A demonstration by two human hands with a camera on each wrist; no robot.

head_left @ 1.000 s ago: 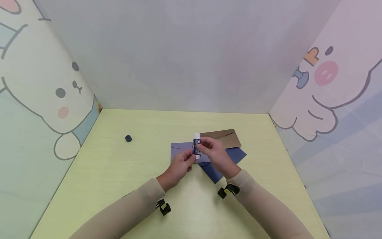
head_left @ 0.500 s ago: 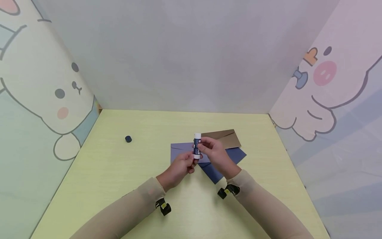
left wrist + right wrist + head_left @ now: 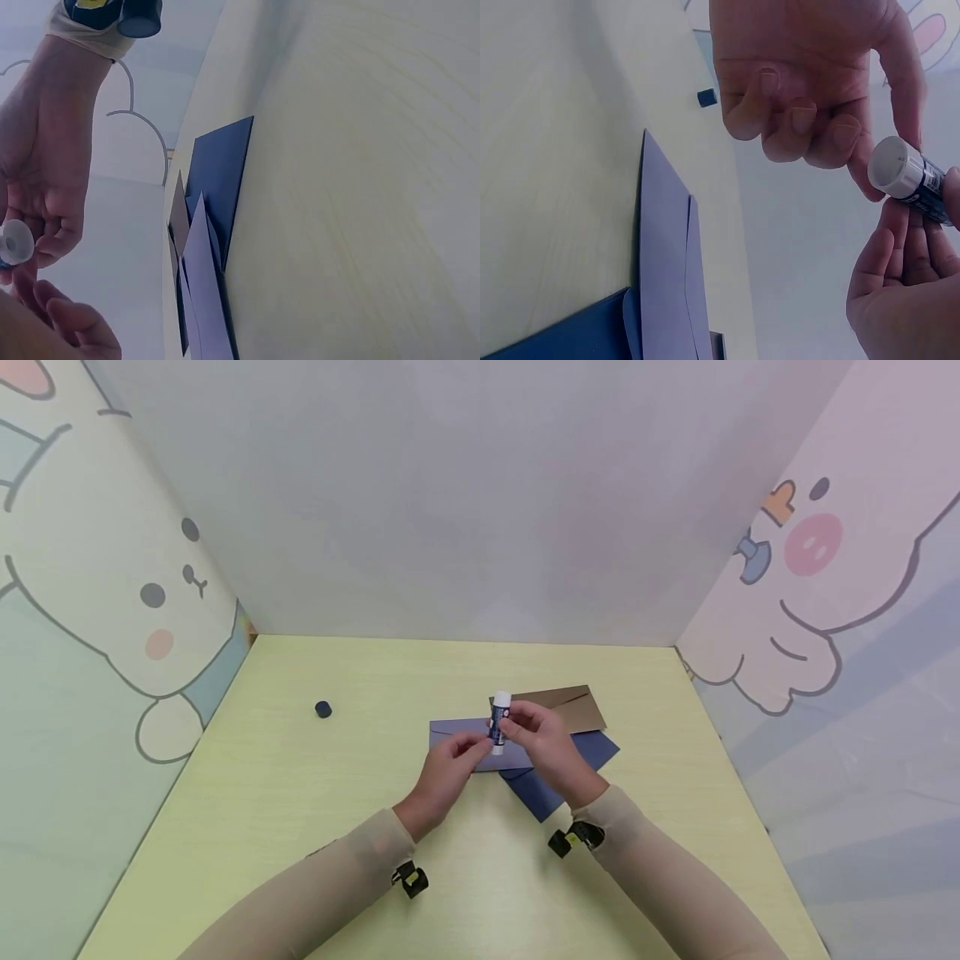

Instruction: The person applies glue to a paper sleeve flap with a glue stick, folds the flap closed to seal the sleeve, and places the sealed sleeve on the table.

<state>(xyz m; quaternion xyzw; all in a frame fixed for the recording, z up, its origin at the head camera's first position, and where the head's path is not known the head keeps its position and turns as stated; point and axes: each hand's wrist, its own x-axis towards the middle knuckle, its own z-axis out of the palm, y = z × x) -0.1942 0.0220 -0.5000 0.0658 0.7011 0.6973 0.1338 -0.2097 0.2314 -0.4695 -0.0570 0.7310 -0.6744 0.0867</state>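
Observation:
A glue stick (image 3: 498, 723), dark blue with white ends, is held over the envelopes, its top leaning slightly right. My right hand (image 3: 550, 745) grips its blue barrel between thumb and fingers. At the lower white end, my left hand (image 3: 447, 775) pinches the knob (image 3: 897, 166) with thumb and forefinger; its other fingers are curled, as the right wrist view shows. Below lie a lavender envelope (image 3: 459, 727), a dark blue envelope (image 3: 595, 749) and a brown envelope (image 3: 585, 713), overlapping one another. The right hand covers part of them.
A small dark blue cap (image 3: 323, 709) stands by itself on the left of the pale yellow table (image 3: 360, 677). A grey wall (image 3: 465, 510) rises behind, and printed cartoon panels stand on both sides.
The left hand's fingers have shifted round the lower white end and its hand has turned. The glue stick has tilted a little and moved slightly right. The envelopes and cap stay put.

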